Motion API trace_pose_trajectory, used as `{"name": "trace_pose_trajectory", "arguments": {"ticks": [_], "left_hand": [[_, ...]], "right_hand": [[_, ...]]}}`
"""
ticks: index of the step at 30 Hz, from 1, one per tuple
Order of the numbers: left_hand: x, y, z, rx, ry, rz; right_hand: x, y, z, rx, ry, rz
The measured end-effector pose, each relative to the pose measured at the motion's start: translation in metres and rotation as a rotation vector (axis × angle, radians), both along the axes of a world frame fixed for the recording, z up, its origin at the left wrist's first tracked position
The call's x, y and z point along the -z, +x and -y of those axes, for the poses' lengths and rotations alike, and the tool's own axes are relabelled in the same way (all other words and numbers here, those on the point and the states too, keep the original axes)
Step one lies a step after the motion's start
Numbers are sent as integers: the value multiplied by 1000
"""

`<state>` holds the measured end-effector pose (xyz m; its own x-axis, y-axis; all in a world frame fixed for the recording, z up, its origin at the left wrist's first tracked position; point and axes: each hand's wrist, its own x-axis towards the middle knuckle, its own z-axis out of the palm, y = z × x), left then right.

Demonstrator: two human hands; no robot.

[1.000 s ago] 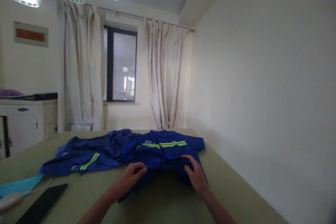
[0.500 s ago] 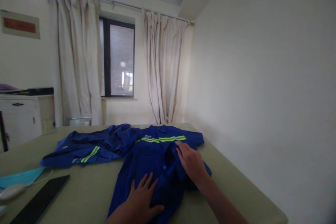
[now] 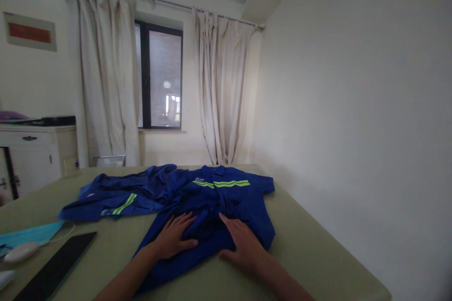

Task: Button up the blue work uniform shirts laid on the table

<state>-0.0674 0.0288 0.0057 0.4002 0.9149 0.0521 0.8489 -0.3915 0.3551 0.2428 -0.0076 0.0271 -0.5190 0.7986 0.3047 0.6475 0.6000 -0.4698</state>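
A blue short-sleeved work shirt point(image 3: 247, 202) with yellow-green reflective stripes lies spread on the table, its collar at the far side. My left hand point(image 3: 175, 236) rests on its lower left part, fingers stretched out and palm down. To the right, my right hand point(image 3: 243, 243) is at the shirt's lower middle, with thumb and index finger apart. Creased cloth lies between the two hands. A second blue garment point(image 3: 141, 193), rumpled and with a matching stripe, lies against the shirt's left side.
The table point(image 3: 310, 249) has a pale green cover. At its left are a black phone-like slab point(image 3: 56, 265), a light blue face mask point(image 3: 33, 233) and a white mouse-like object point(image 3: 23, 251). A wall point(image 3: 353, 127) runs along the right; curtains point(image 3: 106, 80) hang behind.
My left hand has moved forward on the shirt. My right hand has come back from the chest stripe to the lower middle, and the raised right front now lies flatter.
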Motion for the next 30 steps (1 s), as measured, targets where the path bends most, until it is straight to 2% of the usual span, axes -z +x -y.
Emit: {"name": "trace_pose_trajectory", "arguments": {"ticks": [3,6,9,12,15,18,20,22,24,26,28,30], "left_hand": [[-8,18,17,-38,114,53],[-13,47,42,24,238,89],[-7,68,59,39,222,80],[2,72,61,-12,187,85],[4,65,55,14,175,147],[0,58,55,55,143,374],[-2,56,59,21,108,573],[-7,55,62,-54,90,729],[-16,57,61,-100,90,809],[-25,62,56,-99,96,831],[-33,69,45,-88,99,838],[-35,77,32,-95,98,866]], "right_hand": [[18,-3,-8,146,15,29],[22,-4,-25,223,33,10],[17,0,-44,255,-17,-275],[5,11,-59,345,-94,-624],[-12,27,-64,396,-117,-728],[-37,43,-54,412,-147,-891],[-58,50,-40,384,-150,-983],[-80,50,-24,306,-116,-936],[-98,42,-10,210,-45,-774],[-108,27,0,136,20,-590],[-105,5,2,121,45,-421],[-89,-19,-2,155,34,-276]]}}
